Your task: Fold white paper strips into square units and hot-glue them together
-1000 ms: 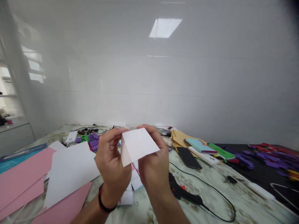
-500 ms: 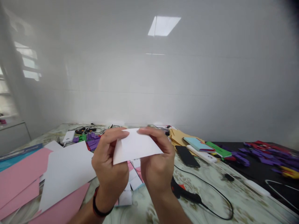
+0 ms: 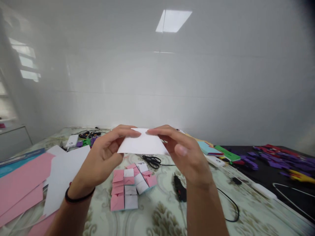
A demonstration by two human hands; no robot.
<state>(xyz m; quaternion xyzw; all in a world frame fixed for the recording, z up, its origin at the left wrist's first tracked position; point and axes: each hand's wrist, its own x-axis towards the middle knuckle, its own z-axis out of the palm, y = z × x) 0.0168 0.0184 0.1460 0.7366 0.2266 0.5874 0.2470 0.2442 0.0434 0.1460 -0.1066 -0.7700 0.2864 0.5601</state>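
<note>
White paper (image 3: pixel 143 144), gripped by both hands (image 3: pixel 100 157) (image 3: pixel 193 155), hovers over patterned tabletop (image 3: pixel 142 221) before glossy wall (image 3: pixel 123 72).

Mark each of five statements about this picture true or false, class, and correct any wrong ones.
1. The left grip and right grip both touch the white paper. True.
2. The black wristband is on the right wrist. False: it is on the left.
3. The scissors lie on the patterned tablecloth. True.
4. The small paper pieces are all green. False: they are mostly pink and white.
5. Large pink sheets lie at the picture's left. True.
</note>
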